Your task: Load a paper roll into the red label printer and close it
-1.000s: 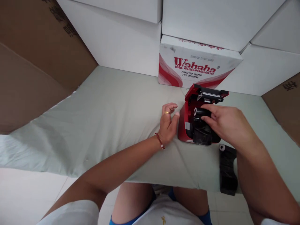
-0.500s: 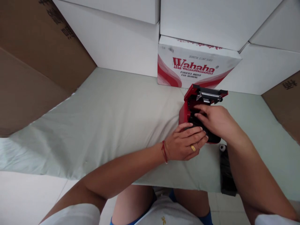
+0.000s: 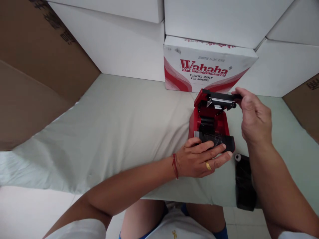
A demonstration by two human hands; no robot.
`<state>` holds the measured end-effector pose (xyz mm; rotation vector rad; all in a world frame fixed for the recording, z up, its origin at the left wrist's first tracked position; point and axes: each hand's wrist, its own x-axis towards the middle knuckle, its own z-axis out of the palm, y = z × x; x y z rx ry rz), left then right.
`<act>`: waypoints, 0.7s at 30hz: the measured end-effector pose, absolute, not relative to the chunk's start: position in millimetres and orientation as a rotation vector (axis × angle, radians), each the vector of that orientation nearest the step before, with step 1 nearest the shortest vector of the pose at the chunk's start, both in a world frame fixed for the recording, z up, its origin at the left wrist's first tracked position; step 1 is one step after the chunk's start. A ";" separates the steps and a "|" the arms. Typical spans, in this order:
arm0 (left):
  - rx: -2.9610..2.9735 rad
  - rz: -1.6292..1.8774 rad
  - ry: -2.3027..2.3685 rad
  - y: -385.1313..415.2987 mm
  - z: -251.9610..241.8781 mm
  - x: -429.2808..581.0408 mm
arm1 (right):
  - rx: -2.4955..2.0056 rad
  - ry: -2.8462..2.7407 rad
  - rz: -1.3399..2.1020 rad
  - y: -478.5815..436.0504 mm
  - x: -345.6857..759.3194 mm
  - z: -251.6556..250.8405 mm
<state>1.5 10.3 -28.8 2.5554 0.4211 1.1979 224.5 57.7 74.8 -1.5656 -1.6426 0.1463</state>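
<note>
A small red device (image 3: pixel 218 124) with a raised lid (image 3: pixel 219 98) stands on the pale green cloth (image 3: pixel 119 132). Black sheet material (image 3: pixel 211 138) lies across its open compartment and front edge. My left hand (image 3: pixel 201 157), wearing a ring and a red wrist cord, presses flat on the front of the device over that black material, fingers stretched out. My right hand (image 3: pixel 254 116) pinches the right end of the raised lid. A second black roll (image 3: pixel 245 181) with a white core lies on the cloth near my right forearm.
A red-and-white "Wahaha" carton (image 3: pixel 206 68) stands just behind the device, among white boxes (image 3: pixel 119 43). Brown cardboard boxes (image 3: pixel 32 73) wall in the left side and the far right. The cloth's front edge hangs over my knees.
My left hand came from the device's left side onto its front. My right hand left the compartment, where it had set a black roll, and rose to grip the lid.
</note>
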 end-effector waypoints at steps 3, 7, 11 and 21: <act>2.543 1.205 0.427 8.5 -26.3 2.1 | -1.460 -1.622 0.133 35.9 220.8 75.8; 2.554 1.280 0.428 7.8 -24.3 2.4 | -1.549 -1.731 0.113 2.5 226.5 70.2; 2.556 1.218 0.431 9.3 -24.0 1.8 | -1.443 -1.879 0.129 -21.5 235.1 54.1; 2.832 1.420 0.543 9.9 -18.6 3.4 | -1.363 -2.064 -0.160 -26.7 229.0 50.2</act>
